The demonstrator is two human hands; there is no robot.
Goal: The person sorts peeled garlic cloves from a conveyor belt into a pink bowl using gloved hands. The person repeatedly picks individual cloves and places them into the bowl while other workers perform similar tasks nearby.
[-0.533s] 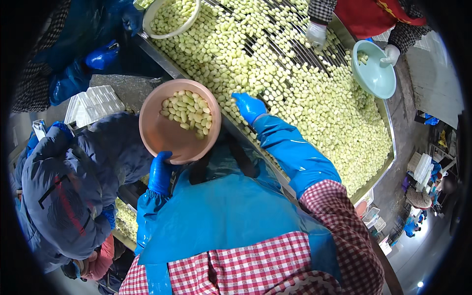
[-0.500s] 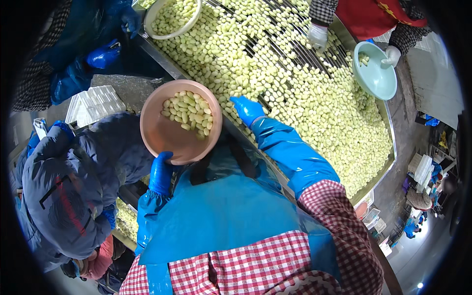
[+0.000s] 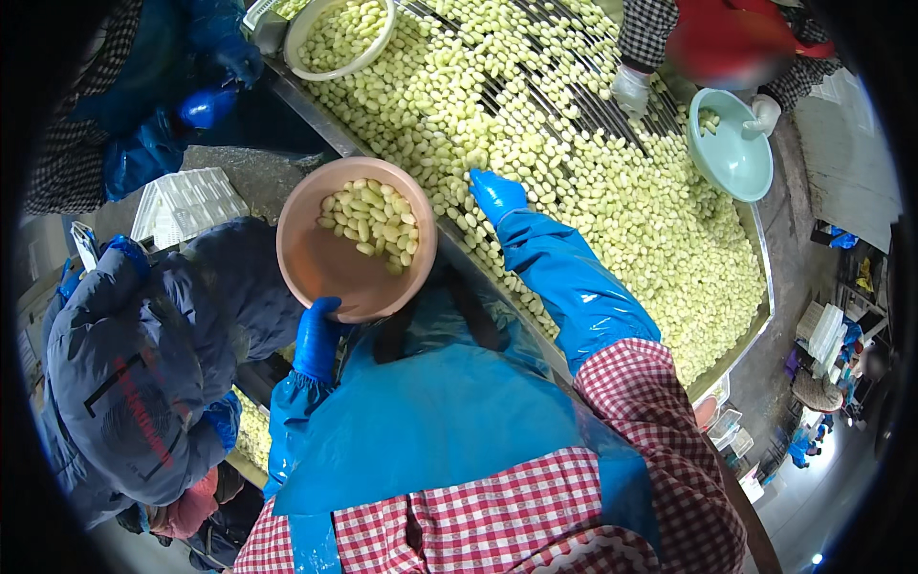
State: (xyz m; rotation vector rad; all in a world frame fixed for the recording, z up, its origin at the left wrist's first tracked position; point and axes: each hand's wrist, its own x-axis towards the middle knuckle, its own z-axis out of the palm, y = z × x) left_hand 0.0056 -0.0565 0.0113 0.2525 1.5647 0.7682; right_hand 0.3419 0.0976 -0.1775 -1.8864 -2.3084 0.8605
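Left hand (image 3: 317, 337) gripping near rim of light, stiff bowl (image 3: 356, 239); right hand (image 3: 497, 194) open on small, slippery cloves (image 3: 612, 191), best pinched.

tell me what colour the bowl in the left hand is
Pinkish tan bowl, held by the blue-gloved left hand; shown in the head view.

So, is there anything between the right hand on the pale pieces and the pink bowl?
Nothing visible. The right hand rests on the pale pieces; the pink bowl, held by the left hand, sits beside it, open-topped.
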